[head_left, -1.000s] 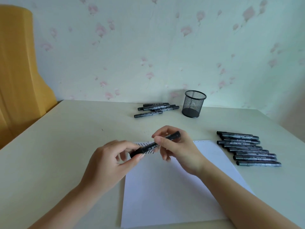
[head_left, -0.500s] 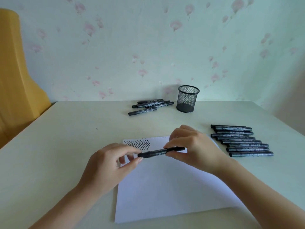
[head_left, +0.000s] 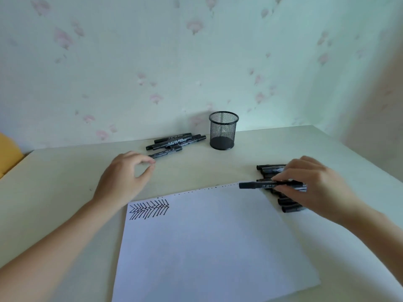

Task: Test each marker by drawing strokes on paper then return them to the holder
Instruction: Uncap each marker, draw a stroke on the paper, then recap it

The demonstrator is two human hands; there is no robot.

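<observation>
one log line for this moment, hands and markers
left hand: releasing marker by left pile | right hand: pinching marker from right row | holder: empty

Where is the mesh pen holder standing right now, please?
The mesh pen holder stands upright at the table's far edge by the wall, just right of the loose markers.
</observation>
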